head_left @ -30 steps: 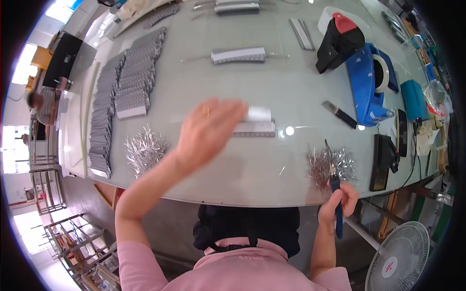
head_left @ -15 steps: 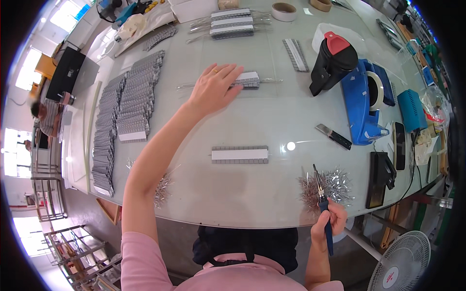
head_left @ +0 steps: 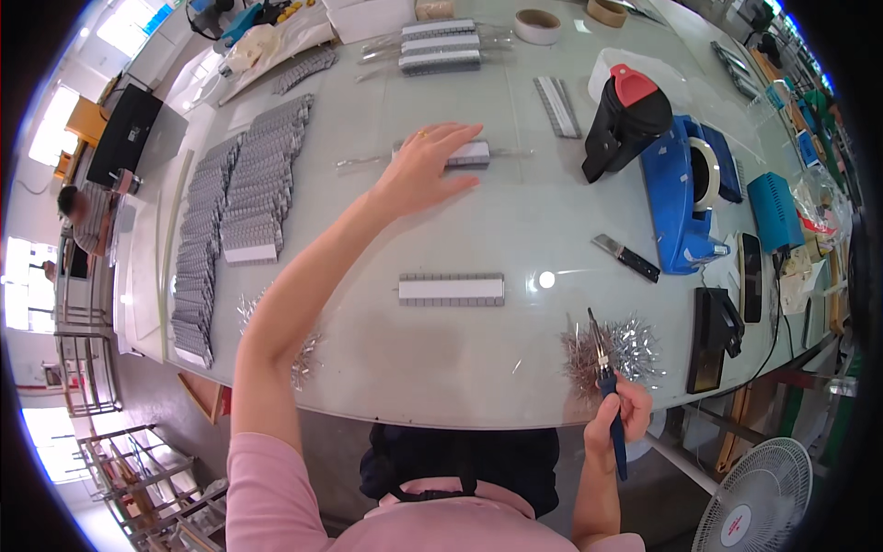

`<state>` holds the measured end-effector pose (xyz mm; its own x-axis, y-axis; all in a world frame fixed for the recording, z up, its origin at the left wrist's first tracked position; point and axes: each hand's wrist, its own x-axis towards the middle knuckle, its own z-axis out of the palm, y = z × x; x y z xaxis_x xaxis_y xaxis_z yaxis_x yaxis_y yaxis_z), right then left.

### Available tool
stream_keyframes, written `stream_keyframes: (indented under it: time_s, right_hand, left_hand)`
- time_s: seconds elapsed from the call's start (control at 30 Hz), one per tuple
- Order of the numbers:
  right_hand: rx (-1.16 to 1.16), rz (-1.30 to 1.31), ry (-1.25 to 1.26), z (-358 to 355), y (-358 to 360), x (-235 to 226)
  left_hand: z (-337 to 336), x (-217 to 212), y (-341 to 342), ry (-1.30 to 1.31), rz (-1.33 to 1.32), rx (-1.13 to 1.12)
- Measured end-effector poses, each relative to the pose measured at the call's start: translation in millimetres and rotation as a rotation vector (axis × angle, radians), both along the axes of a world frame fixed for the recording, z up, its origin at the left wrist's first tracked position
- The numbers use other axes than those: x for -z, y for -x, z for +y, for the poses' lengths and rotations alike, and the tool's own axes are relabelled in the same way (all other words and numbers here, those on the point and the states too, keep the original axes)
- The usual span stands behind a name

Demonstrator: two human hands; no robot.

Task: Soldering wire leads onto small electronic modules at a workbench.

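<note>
My left hand point(head_left: 425, 175) reaches to the middle of the table, lying over a grey-and-white strip piece point(head_left: 471, 155) with thin wire-like ends at both sides. Its fingers are stretched and the thumb stands apart; the palm hides part of the strip. In my right hand point(head_left: 631, 412), near the table's front edge, is a soldering iron point(head_left: 606, 375) with a blue handle, its metal tip pointing up and away. Behind that tip lies a tuft of silvery clippings point(head_left: 635, 348). One grey-edged strip with a white centre point(head_left: 451, 290) lies flat between my hands.
Long overlapping rows of grey strips point(head_left: 253, 189) cover the left side. More wired strips point(head_left: 440, 44) lie at the back. To the right are a black bottle with a red lid point(head_left: 635, 110), a blue tape dispenser point(head_left: 676, 202), a utility knife point(head_left: 627, 258) and a fan point(head_left: 754, 501).
My left thumb has spread away from the wired strip and the hand has shifted slightly rightward. My right hand still holds the soldering iron in nearly the same place.
</note>
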<state>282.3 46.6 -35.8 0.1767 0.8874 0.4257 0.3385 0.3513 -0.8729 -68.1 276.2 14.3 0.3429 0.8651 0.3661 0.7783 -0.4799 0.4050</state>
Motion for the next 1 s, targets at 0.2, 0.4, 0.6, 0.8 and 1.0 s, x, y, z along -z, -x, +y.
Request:
stream_keyframes:
  time_s: [0.2, 0.4, 0.6, 0.8, 1.0]
  right_hand:
    - [0.056, 0.005, -0.043, 2, 2, 2]
    - [0.040, -0.011, -0.041, 3, 2, 6]
    - [0.047, -0.043, -0.064, -2, -1, -5]
    - [0.027, -0.040, -0.072, -9, -6, -8]
    - [0.037, -0.062, -0.077, -15, -9, -16]
  left_hand:
    - [-127, -8, -24, 0.159, 0.116, 0.088]
    - [-141, 6, -26, 0.034, 0.102, 0.034]
    - [-188, 9, -31, -0.093, 0.210, 0.095]
    - [-237, 3, -50, -0.091, 0.217, -0.038]
    - [-216, 4, -34, 0.142, 0.127, 0.034]
